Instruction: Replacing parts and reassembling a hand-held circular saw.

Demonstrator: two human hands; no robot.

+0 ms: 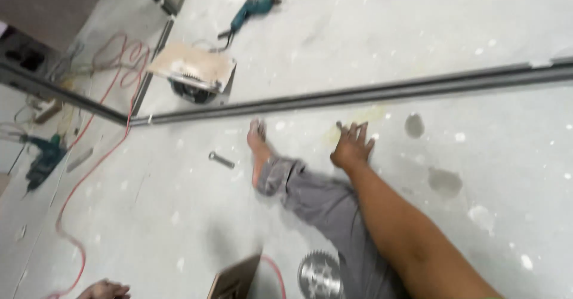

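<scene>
While you are sitting on the floor with one trouser leg stretched out, your right hand is pressing flat, fingers spread apart and gripping nothing, just short of the long metal track running left to right beyond it. Your left hand, barely showing, is too cropped to read. A small wrench is lying leftward, past your bare foot.
</scene>
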